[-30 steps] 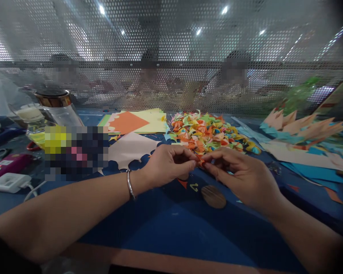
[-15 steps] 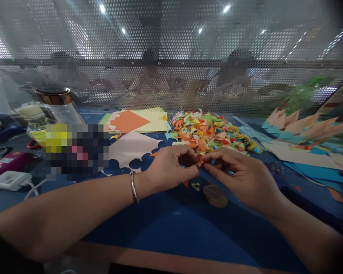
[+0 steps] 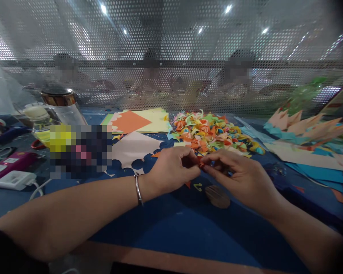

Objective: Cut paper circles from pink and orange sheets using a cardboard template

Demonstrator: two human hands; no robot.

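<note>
Between the fingertips of both hands is a small orange paper piece [image 3: 201,164]. My left hand [image 3: 173,169], with a silver bangle at the wrist, pinches it from the left. My right hand [image 3: 238,171] pinches it from the right, its fingers curled. Just beyond the hands lies a heap of folded colourful paper pieces [image 3: 208,131]. Below the fingers a round brown disc [image 3: 217,196] rests on the blue table [image 3: 171,232], beside a small yellow mark. A pale pink sheet with scalloped cut edges [image 3: 135,148] lies left of the heap.
Yellow and orange paper sheets [image 3: 131,121] lie at the back. On the left stand a glass jar [image 3: 61,104] and a bottle [image 3: 38,116], near a white plug adapter [image 3: 15,180]. Pointed folded papers [image 3: 305,127] and blue sheets [image 3: 320,173] occupy the right. Behind is a perforated screen [image 3: 177,45].
The whole view has shifted slightly, with things on the table appearing a little further right. Both hands keep their pinch on the orange piece.
</note>
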